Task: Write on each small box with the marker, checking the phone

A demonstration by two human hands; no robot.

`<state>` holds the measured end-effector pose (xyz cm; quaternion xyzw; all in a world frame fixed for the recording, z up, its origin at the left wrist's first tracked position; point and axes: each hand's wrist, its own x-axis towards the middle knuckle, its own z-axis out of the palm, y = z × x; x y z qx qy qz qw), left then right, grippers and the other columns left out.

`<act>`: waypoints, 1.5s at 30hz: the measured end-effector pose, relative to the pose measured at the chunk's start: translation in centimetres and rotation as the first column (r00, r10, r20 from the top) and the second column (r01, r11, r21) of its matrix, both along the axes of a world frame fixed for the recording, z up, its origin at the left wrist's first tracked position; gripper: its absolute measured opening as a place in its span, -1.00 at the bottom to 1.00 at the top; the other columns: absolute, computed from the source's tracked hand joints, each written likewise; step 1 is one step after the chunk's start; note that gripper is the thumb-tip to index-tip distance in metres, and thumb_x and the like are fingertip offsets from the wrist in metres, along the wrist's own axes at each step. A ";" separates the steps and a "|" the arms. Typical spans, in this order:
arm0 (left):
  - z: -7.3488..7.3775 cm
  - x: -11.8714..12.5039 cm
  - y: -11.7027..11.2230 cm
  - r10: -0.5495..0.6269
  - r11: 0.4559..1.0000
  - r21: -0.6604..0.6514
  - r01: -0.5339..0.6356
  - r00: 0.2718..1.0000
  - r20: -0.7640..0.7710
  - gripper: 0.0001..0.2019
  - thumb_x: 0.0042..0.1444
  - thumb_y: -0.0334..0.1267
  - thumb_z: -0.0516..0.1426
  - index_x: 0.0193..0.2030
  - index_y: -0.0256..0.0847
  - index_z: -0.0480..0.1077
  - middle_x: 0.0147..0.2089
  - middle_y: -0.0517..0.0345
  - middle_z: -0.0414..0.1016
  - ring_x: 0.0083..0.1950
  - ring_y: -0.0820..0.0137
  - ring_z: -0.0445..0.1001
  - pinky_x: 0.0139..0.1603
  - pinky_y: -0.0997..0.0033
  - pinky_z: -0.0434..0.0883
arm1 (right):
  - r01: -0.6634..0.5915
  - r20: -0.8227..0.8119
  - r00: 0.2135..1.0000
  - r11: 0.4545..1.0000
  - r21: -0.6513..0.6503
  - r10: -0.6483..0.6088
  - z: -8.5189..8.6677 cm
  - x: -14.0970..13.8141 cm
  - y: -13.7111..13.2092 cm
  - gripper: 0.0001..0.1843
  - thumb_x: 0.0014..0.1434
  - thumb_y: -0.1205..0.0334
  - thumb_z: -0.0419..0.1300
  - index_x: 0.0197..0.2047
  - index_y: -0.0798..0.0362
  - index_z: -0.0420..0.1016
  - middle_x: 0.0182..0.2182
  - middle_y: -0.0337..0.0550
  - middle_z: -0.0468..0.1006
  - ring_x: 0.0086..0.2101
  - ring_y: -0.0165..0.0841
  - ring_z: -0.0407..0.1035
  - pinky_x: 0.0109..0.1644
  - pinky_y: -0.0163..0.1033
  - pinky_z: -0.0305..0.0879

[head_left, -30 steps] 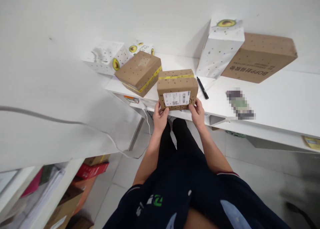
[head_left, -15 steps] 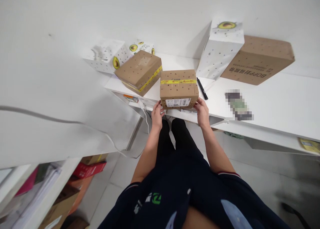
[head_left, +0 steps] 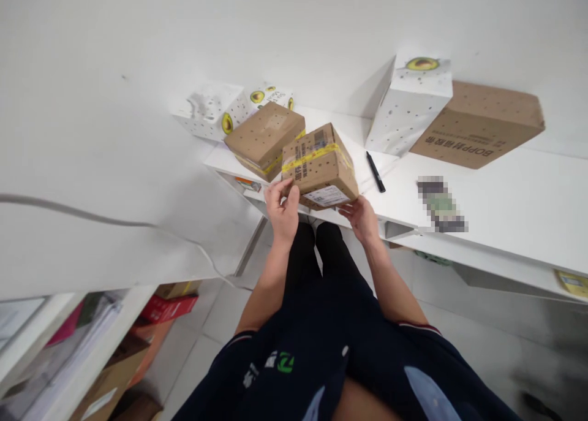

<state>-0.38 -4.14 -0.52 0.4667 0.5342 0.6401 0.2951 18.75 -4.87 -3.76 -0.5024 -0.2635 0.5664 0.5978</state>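
Note:
A small cardboard box [head_left: 316, 166] with yellow tape and a white label is tilted at the front edge of the white desk [head_left: 496, 219]. My left hand [head_left: 282, 209] grips its near left corner, thumb and fingers bent. At the near right corner, my right hand [head_left: 361, 216] supports it from below, and some of those fingertips are hidden under the box. A second taped cardboard box [head_left: 266, 136] sits right behind it to the left. To the right lies a black marker [head_left: 375, 171] on the desk.
White avocado-print boxes [head_left: 215, 111] stand at the back left, and a tall one [head_left: 408, 108] at the back right by a large brown carton [head_left: 480, 127]. A blurred-out item [head_left: 441, 203] lies on the right. A cable [head_left: 138, 223] crosses the left side.
The box in my hands has turned and tilted, shifting left, and now shows printed text on top. My left hand has moved up its corner; my right hand has moved inward and down.

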 end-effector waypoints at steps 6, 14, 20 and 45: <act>2.0 0.5 0.5 0.014 0.995 0.104 0.014 0.966 -0.258 -0.62 0.21 0.11 0.17 -0.03 -0.12 0.52 0.14 -0.06 0.30 0.19 0.25 0.41 0.10 0.28 0.49 | -0.020 0.201 0.978 0.984 -0.179 0.056 -1.1 -0.2 -0.5 -0.66 0.02 -0.07 0.19 -0.29 0.02 0.40 -0.39 -0.23 0.53 -0.49 -0.44 0.40 -0.42 -0.30 0.34; 1.8 1.4 1.0 -0.129 0.991 0.020 0.135 0.972 -0.195 -0.48 0.21 0.08 0.19 0.24 -0.11 0.35 0.19 -0.10 0.39 0.17 0.24 0.44 0.11 0.24 0.49 | 0.036 0.285 0.958 0.991 -0.128 0.002 0.8 2.2 -1.4 -0.50 0.08 -0.21 0.21 -0.11 0.03 0.41 -0.47 -0.32 0.47 -0.55 -0.48 0.35 -0.45 -0.32 0.35; 1.8 -0.2 1.8 -0.206 0.972 -0.124 0.199 0.977 -0.047 -0.36 0.21 0.28 0.07 0.25 -0.12 0.37 0.20 -0.11 0.46 0.21 0.19 0.47 0.17 0.18 0.46 | -0.045 0.259 0.963 0.993 -0.112 0.073 3.0 2.5 -2.4 -0.34 0.21 -0.36 0.04 0.14 -0.04 0.37 -0.11 -0.10 0.50 -0.38 -0.39 0.52 -0.32 -0.23 0.52; -3.5 -0.3 2.8 -0.334 0.922 -0.174 0.346 0.938 0.095 -0.33 0.07 0.07 0.25 0.30 -0.10 0.32 0.28 -0.13 0.43 0.25 0.14 0.46 0.30 0.06 0.39 | -0.110 0.473 0.875 0.994 -0.010 0.102 2.1 0.8 0.3 -0.27 0.04 0.10 0.21 0.31 -0.04 0.32 -0.03 -0.10 0.59 -0.36 -0.33 0.46 -0.08 0.01 0.51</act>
